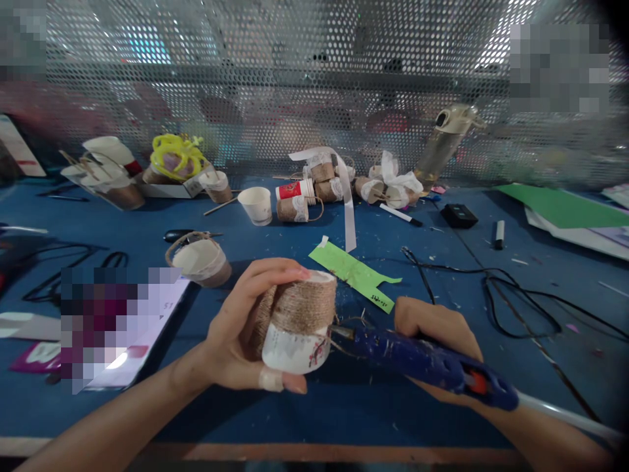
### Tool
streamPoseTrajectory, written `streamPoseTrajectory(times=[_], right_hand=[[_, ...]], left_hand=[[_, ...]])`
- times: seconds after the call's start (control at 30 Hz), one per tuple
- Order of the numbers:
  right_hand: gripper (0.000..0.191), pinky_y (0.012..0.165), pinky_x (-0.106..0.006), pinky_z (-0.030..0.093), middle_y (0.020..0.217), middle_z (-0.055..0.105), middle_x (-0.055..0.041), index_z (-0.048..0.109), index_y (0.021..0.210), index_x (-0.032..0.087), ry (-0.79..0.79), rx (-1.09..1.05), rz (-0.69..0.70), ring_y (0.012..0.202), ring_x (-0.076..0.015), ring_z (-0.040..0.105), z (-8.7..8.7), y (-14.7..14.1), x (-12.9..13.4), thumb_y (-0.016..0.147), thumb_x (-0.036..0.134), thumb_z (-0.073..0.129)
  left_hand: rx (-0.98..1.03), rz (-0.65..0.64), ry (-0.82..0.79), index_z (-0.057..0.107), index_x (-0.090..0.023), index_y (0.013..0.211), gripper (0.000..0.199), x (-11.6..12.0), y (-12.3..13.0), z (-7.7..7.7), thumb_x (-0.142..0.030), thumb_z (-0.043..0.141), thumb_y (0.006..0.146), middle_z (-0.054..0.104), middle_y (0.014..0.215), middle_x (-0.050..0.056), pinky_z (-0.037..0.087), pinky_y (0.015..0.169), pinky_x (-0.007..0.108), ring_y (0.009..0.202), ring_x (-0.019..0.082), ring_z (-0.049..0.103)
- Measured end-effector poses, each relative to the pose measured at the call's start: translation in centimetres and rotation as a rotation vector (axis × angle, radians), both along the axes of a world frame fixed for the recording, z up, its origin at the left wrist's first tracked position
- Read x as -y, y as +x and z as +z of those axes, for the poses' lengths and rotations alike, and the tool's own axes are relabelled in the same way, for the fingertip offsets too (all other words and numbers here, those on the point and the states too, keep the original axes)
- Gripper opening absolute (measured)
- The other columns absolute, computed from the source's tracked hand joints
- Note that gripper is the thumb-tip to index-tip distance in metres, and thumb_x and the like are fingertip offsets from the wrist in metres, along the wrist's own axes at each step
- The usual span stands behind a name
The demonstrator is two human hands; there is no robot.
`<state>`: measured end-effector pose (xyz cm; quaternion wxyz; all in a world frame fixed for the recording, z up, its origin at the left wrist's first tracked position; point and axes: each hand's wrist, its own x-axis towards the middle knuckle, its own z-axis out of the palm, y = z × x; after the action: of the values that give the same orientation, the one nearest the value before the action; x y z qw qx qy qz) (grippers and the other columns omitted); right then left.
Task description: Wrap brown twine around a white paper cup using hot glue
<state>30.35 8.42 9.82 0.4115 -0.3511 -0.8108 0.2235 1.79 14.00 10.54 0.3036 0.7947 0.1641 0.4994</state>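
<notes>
My left hand (246, 328) is wrapped round a paper cup (295, 351) partly wound with brown twine (304, 305). The cup is tilted, and its lower white part shows a printed blossom pattern. More twine sits between the cup and my left palm. A strip of tape or bandage circles my left thumb. My right hand (442, 328) grips a blue hot glue gun (413, 357), with a clear glue stick (560, 410) coming out of its back end. The gun's nozzle is at the cup's side, by the edge of the winding.
Behind my hands lies a cut green paper piece (351, 272). A twine-handled cup (204, 262) stands left, near a phone-like lit screen (147, 334). Farther back are a white paper cup (255, 204), several decorated cups (329, 183) and a bottle (445, 144). A black cable (491, 288) runs right.
</notes>
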Motion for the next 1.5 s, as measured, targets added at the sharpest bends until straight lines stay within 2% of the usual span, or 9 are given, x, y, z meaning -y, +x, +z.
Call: streamPoseTrajectory(times=[0.27,0.5,1.0,1.3,1.5], right_hand=[[0.024,0.053,-0.027,0.03,0.064,0.045,0.0028,0.038,0.074,0.024,0.091,0.048,0.013,0.055,-0.0119,0.043,-0.1,0.1,0.0,0.092,0.026,0.054],[0.03,0.054,-0.025,0.03,0.064,0.041,0.0048,0.036,0.072,0.024,0.132,0.065,-0.059,0.054,-0.0098,0.042,-0.4,-0.3,0.2,0.086,0.007,0.056],[0.032,0.052,-0.024,0.03,0.064,0.04,0.0055,0.036,0.071,0.023,0.151,0.114,-0.091,0.053,-0.0086,0.042,-0.3,-0.2,0.3,0.087,0.004,0.056],[0.031,0.054,-0.026,0.03,0.065,0.04,0.0047,0.034,0.074,0.024,0.112,0.093,-0.085,0.055,-0.0103,0.042,-0.4,0.0,0.4,0.087,0.004,0.054],[0.029,0.053,-0.026,0.028,0.064,0.04,0.0047,0.034,0.075,0.024,0.107,0.122,-0.105,0.054,-0.0107,0.041,-0.2,0.3,0.4,0.085,0.007,0.055]], left_hand=[[-0.08,0.037,0.08,0.054,-0.022,0.139,0.092,-0.3,-0.1,-0.7,-0.053,0.089,0.06,0.058,0.123,0.013,0.044,0.109,0.053,0.116,0.031,0.054],[-0.122,0.029,0.114,0.05,-0.02,0.141,0.093,-0.5,-0.2,-0.6,-0.049,0.089,0.062,0.056,0.126,0.014,0.041,0.112,0.051,0.12,0.03,0.052],[-0.096,0.044,0.097,0.052,-0.021,0.14,0.094,-0.5,-0.3,-1.0,-0.052,0.089,0.06,0.058,0.124,0.014,0.041,0.112,0.054,0.118,0.032,0.053],[-0.02,-0.01,0.034,0.054,-0.017,0.138,0.086,-0.3,0.0,-0.4,-0.048,0.088,0.064,0.057,0.123,0.016,0.05,0.103,0.052,0.117,0.033,0.053],[0.129,0.011,-0.05,0.059,-0.022,0.134,0.088,-0.2,0.4,-0.3,-0.067,0.081,0.062,0.056,0.117,0.014,0.056,0.092,0.051,0.107,0.032,0.056]])
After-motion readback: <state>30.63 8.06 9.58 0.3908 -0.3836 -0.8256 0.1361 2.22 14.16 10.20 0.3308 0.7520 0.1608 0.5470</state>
